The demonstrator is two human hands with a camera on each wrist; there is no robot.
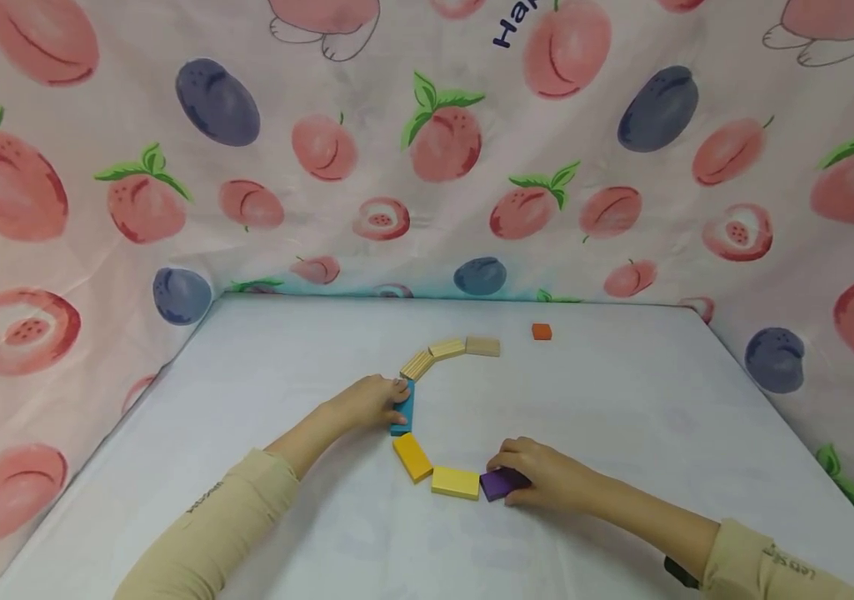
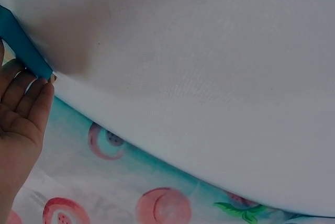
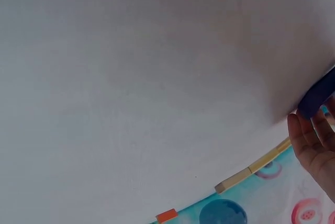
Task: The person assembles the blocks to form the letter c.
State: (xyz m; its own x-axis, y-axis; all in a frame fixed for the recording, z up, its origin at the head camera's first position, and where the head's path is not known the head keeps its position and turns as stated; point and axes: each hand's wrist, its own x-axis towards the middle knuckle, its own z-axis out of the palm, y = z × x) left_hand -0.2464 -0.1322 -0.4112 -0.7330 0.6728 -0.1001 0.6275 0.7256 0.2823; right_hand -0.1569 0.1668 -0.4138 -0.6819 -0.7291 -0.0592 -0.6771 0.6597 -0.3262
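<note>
In the head view my left hand (image 1: 368, 404) grips a blue block (image 1: 405, 411) between thumb and fingers, at the left side of a curved row of blocks on the table. The left wrist view has the same blue block (image 2: 25, 48) at its left edge, against the fingers. My right hand (image 1: 546, 475) holds a purple block (image 1: 497, 483) at the row's near right end, its right part hidden by the hand. Between the two lie an orange-yellow block (image 1: 413, 458) and a yellow block (image 1: 456, 482). The purple block (image 3: 315, 97) also shows in the right wrist view.
Three plain wooden blocks, the middle one (image 1: 446, 348) among them, continue the curve at the far side. A small orange block (image 1: 541, 332) lies apart, farther right. Fruit-printed cloth (image 1: 427, 225) hangs behind the white table (image 1: 621, 400). Something dark (image 1: 680, 572) shows under the right forearm.
</note>
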